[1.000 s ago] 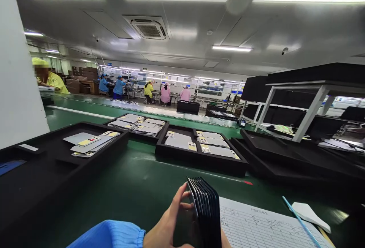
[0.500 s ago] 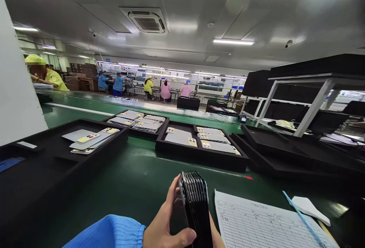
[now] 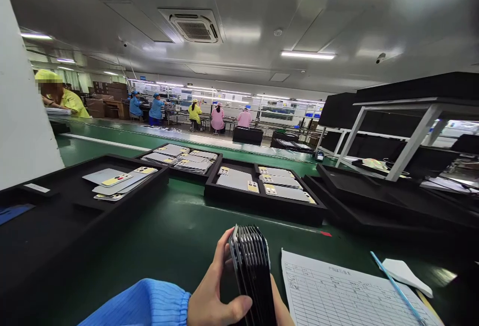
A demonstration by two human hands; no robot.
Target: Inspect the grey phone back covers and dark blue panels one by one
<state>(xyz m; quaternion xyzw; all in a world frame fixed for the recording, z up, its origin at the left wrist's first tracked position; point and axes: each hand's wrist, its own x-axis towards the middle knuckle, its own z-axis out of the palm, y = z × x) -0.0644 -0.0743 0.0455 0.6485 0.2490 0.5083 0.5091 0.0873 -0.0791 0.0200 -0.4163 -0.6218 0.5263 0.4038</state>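
A stack of thin dark phone back covers (image 3: 252,271) with glossy rounded edges stands upright at the lower middle, tilted slightly left. My left hand (image 3: 211,291), in a blue sleeve, grips its left side, thumb across the near face and fingers behind the far edge. Along the right side of the stack shows part of my right hand (image 3: 280,303), holding it too; most of its fingers are hidden. Beyond, a black foam tray (image 3: 262,206) carries pale phone back covers (image 3: 237,180) with yellow camera areas.
Another black tray (image 3: 123,216) with several loose covers lies left; one more (image 3: 220,159) is farther back. On the right are a written form (image 3: 337,286), a blue stick (image 3: 396,286) and stacked black trays (image 3: 374,211). Several people sit at benches beyond the green table (image 3: 187,216).
Both hands have shifted slightly left with the stack of covers, which now leans a little more to the left. The trays and the form stay in place.
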